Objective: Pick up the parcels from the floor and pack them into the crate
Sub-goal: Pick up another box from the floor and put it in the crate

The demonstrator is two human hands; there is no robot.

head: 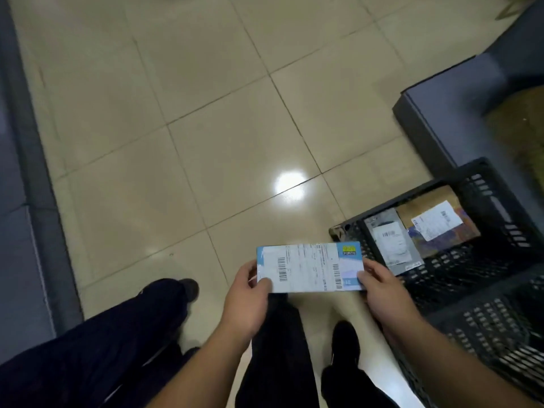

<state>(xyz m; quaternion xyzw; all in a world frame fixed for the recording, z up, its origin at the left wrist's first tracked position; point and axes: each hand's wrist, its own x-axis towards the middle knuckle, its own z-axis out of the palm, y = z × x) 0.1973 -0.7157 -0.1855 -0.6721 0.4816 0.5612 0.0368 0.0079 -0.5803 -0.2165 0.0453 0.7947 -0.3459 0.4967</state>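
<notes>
Pinching a flat blue parcel (309,267) by its short ends, left hand (245,301) and right hand (382,290) hold it level, long axis running hand to hand; the crate (497,201) lies just beyond the right fingers (363,276), already holding two parcels (424,231).

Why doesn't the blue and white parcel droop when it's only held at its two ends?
The blue and white parcel is probably stiff: it spans flat and straight between the left hand and the right hand. It likely weighs little, since fingertips alone pinch its short edges. Its glossy-looking face might be a bit slippery.
</notes>
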